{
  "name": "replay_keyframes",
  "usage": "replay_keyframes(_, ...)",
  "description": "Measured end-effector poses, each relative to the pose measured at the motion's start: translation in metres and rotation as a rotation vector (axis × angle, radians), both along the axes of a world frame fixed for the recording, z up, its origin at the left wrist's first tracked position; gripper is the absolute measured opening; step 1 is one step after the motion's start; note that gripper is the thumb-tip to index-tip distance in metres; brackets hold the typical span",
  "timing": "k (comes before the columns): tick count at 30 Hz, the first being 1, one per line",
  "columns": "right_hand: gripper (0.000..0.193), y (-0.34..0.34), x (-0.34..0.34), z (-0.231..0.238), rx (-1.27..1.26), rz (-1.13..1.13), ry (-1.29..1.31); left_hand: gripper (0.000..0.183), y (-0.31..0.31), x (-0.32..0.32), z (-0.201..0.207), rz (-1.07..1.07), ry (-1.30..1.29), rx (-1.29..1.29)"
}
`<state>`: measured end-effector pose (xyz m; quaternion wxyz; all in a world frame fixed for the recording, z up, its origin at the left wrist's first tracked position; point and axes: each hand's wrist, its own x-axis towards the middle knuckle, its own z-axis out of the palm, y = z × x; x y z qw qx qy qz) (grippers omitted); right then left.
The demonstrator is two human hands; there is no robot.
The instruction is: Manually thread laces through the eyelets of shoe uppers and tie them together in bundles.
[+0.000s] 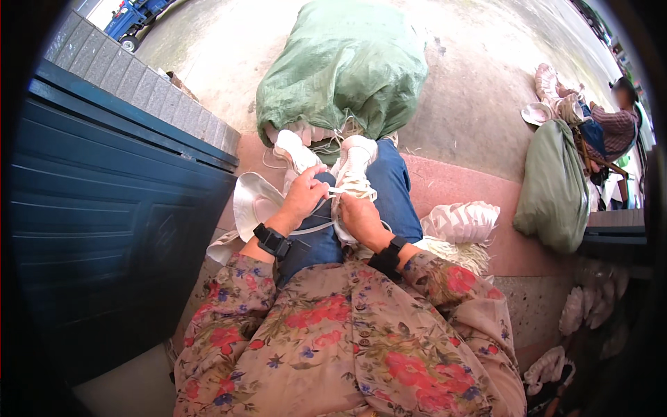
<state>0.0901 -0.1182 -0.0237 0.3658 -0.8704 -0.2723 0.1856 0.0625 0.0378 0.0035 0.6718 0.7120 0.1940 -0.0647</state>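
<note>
A white lace-up shoe (357,154) stands between my knees, with loose laces across its front. My left hand (306,197) is closed with thumb and fingers pinching a white shoelace (334,191). Close beside it, my right hand (363,221) is closed on the same lace, just below the shoe's laced front. A length of lace loops down over my blue trousers under the hands. A second white shoe (294,150) lies just left of the first, against the green sack.
Ahead stands a big green woven sack (347,66). A white bowl-shaped thing (253,201) sits by my left knee. At right lie stacked white shoe pieces (460,221) and a lace bundle (458,254). A blue door (118,229) is left; another sack (554,187) and a seated person (615,132) are right.
</note>
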Motion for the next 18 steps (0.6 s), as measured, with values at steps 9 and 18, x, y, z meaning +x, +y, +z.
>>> replay_keyframes(9, 0.022, -0.026, 0.035, 0.028, -0.005, 0.249, 0.667, 0.043, -0.003, 0.002, 0.017, 0.007, 0.017, -0.094)
replay_keyframes(18, 0.013, -0.106, 0.062, 0.166, 1.305, 0.266, 0.916, 0.043, -0.007, 0.007, 0.019, -0.114, 0.124, -0.160)
